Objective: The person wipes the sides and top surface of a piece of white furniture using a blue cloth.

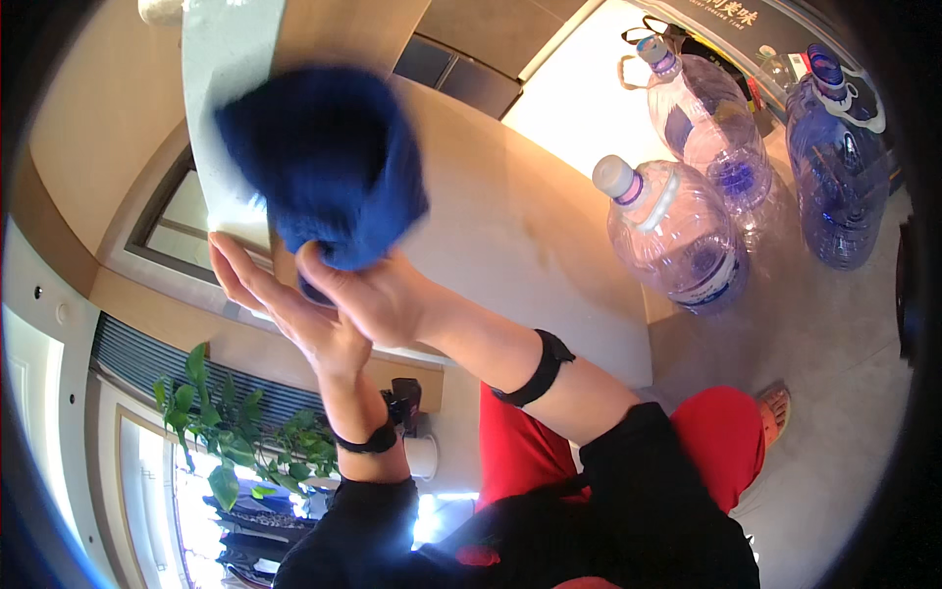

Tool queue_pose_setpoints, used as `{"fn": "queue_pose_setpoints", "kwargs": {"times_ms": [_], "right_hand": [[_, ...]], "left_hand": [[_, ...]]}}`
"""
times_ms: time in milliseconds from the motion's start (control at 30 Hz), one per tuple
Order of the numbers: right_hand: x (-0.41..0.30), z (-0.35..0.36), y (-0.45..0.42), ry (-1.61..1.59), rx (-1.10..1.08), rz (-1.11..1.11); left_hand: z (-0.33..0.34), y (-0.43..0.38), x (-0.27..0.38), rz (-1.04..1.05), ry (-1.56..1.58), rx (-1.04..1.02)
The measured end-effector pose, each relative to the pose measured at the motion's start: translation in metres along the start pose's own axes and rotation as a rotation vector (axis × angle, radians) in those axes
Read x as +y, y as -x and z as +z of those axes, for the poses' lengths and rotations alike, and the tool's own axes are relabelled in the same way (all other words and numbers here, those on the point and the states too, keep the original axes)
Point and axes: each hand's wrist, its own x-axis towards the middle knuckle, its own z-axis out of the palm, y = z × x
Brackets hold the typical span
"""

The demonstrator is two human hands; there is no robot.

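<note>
My right hand point(379, 294) grips a dark blue cloth item point(353, 169) by its near end, the thumb pressed on it. The cloth is blurred and bunched, with a dark hollow or fold in its middle; I cannot tell what kind of article it is. It hides most of the right fingers. Close beside it, my left hand point(294, 313) has its fingers stretched out and apart, its heel against or very near the right hand. A small dark end of the cloth hangs between the two hands. Both forearms wear black straps.
On the grey floor at right stand large clear plastic water bottles: one white-capped point(677, 235), one behind it point(706, 110), and a bluish one point(835, 169). A beige panel point(478, 206) lies beyond my hands. A leafy green plant point(221, 420) is at lower left.
</note>
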Motion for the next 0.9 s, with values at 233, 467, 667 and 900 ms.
{"fn": "queue_pose_setpoints", "kwargs": {"times_ms": [233, 467, 667, 900], "right_hand": [[0.081, 0.021, 0.046, 0.371, 0.079, -0.199], [0.135, 0.024, 0.091, 0.629, -0.233, 0.102], [0.212, -0.119, 0.217, 1.191, -0.392, 0.663], [0.158, -0.192, 0.413, 1.136, -0.36, 1.423]], "left_hand": [[-0.021, 0.054, -0.05, 0.181, -0.078, -0.027], [0.011, 0.148, -0.056, -0.063, -0.122, -0.078], [0.018, 0.165, -0.056, -0.026, -0.183, -0.13], [0.038, 0.21, 0.004, -0.018, -0.059, -0.419]]}}
